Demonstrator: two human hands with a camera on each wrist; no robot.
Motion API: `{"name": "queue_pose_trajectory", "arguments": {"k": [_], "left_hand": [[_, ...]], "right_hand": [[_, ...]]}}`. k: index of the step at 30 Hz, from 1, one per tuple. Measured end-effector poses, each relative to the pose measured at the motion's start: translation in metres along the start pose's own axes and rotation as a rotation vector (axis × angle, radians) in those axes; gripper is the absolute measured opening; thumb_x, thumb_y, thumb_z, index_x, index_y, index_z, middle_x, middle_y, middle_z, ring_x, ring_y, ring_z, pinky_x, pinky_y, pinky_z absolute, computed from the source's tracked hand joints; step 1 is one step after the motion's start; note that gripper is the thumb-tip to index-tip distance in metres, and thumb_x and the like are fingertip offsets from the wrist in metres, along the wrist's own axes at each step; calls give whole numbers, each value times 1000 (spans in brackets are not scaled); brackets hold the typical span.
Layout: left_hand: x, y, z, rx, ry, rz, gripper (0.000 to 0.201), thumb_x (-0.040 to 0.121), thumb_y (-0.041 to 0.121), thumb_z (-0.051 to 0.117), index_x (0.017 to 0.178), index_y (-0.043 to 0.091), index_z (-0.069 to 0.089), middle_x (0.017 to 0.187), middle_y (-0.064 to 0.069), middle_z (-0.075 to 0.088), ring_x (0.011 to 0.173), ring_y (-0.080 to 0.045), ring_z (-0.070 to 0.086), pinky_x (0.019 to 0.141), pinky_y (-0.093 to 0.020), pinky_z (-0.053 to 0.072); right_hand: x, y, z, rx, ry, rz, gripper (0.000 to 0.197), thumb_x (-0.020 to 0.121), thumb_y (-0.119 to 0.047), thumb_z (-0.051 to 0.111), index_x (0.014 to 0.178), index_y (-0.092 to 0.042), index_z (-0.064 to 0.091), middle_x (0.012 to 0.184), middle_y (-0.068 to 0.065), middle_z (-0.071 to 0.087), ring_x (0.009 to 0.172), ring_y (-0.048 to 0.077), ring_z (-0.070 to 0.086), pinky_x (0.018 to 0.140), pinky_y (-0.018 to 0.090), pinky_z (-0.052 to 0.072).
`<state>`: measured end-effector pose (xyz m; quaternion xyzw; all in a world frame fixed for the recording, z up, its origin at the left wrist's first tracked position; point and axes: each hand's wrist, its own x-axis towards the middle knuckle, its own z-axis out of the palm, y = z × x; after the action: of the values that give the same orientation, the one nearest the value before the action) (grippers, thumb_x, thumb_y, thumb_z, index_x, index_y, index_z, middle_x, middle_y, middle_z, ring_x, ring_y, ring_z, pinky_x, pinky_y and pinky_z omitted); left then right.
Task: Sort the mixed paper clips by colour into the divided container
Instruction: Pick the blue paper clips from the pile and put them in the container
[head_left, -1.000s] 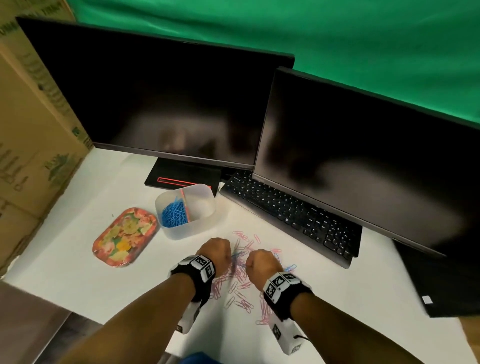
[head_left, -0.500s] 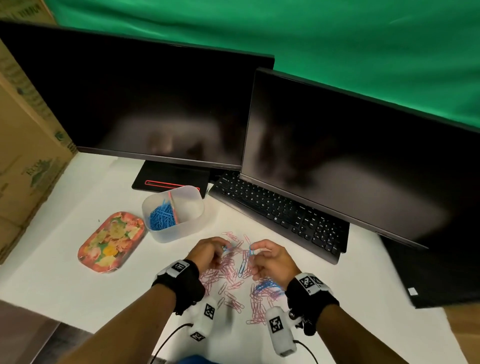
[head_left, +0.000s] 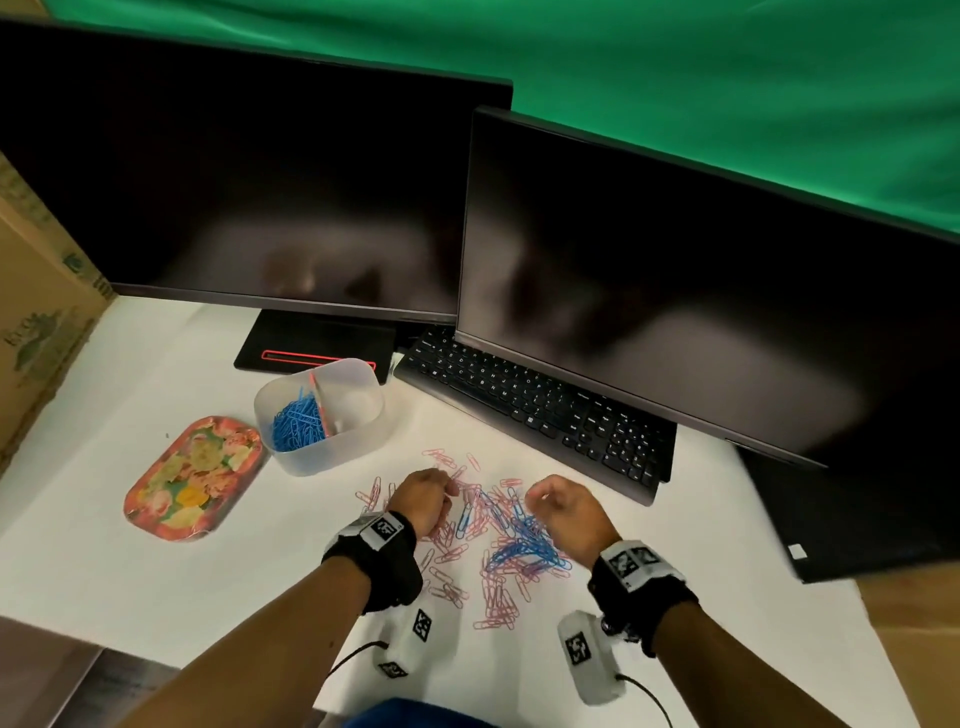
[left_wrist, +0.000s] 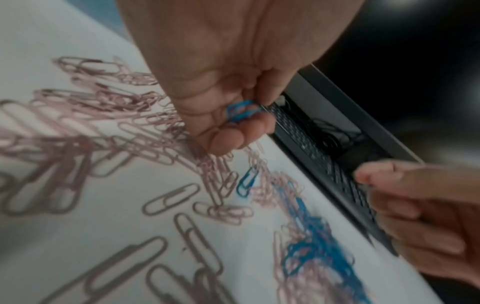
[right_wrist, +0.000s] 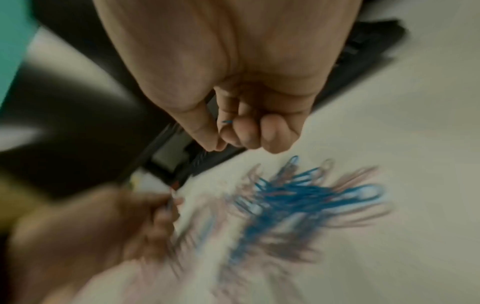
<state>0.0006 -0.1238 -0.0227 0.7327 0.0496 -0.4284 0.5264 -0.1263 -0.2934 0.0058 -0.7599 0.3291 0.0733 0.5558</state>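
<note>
Back edge of desk (head_left: 156, 364) blocked by two monitors (head_left: 249, 197); right one overhangs the keyboard (head_left: 545, 410), which runs diagonally just behind the paper clips (head_left: 493, 530), so little room past the pile on that side. Divided container (head_left: 332, 447) stands left-rear of the pile, flush against the left monitor's base (head_left: 311, 343); open strip of desk between pile and container, reachable from above. Floral tray (head_left: 192, 478) touches or nearly touches the container's left side. Cardboard box (head_left: 36, 312) walls the left edge. Bare desk at the near-left corner and right of the pile toward the near edge.
</note>
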Motion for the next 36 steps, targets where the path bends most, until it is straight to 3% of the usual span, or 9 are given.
{"name": "queue_pose_trajectory", "arguments": {"k": [2,5,9,13,18,23,26,31,36], "left_hand": [[-1,-4,4,149,16,49,33,89,7,35,69,15,60,67,-3,53,56,-19,44,54,-25,33],[-6,-7,10,388,71,126,24,87,13,43,77,17,64,90,-3,63,80,-22,55,70,-26,40],[-12,-15,19,918,104,268,19,89,31,53,97,14,58,97,-4,65,87,-24,63,74,-31,51],[-9,-18,24,1100,145,310,24,93,30,51,106,12,58,112,-7,59,98,-28,62,80,-34,50],[-7,-15,21,1023,132,271,19,90,24,55,103,13,63,108,-6,65,96,-26,63,77,-32,52],[-9,-12,12,793,140,266,4,83,20,66,80,18,65,88,-2,69,85,-21,65,70,-25,52],[-8,-11,7,617,129,260,15,78,15,70,69,24,63,80,1,71,79,-17,67,65,-19,49],[-8,-8,3,300,-46,187,25,87,7,59,105,23,66,72,0,57,58,-13,48,55,-18,39],[-15,0,11,-153,-198,6,25,86,-1,40,84,7,64,64,-6,46,55,-17,41,50,-24,31]], "right_hand": [[-5,10,7,-345,-101,-90,14,87,-13,59,88,-26,63,87,6,69,72,19,64,69,33,54],[-9,16,17,-756,-184,-205,23,87,-25,60,110,-30,61,115,-3,63,103,19,61,87,29,51],[-2,15,24,-932,-193,-298,22,91,-30,55,112,-25,60,119,0,58,105,24,59,87,30,47],[4,15,27,-917,-201,-293,12,92,-26,54,101,-21,61,111,2,56,98,26,59,80,29,45],[5,20,20,-662,-161,-224,7,86,-26,66,86,-20,68,83,-9,50,80,15,55,73,27,50],[5,16,7,-254,-78,-45,8,77,-23,77,71,-20,72,73,-4,68,64,3,58,59,10,45],[3,9,-3,18,-102,15,7,79,-11,76,79,-5,73,67,0,66,55,3,56,56,15,46],[-3,5,-19,356,-135,119,21,83,5,61,102,-2,67,73,12,66,44,10,37,45,22,28],[-6,12,-26,583,-122,147,15,88,7,47,91,-6,53,66,16,58,55,21,44,50,28,33]]}}
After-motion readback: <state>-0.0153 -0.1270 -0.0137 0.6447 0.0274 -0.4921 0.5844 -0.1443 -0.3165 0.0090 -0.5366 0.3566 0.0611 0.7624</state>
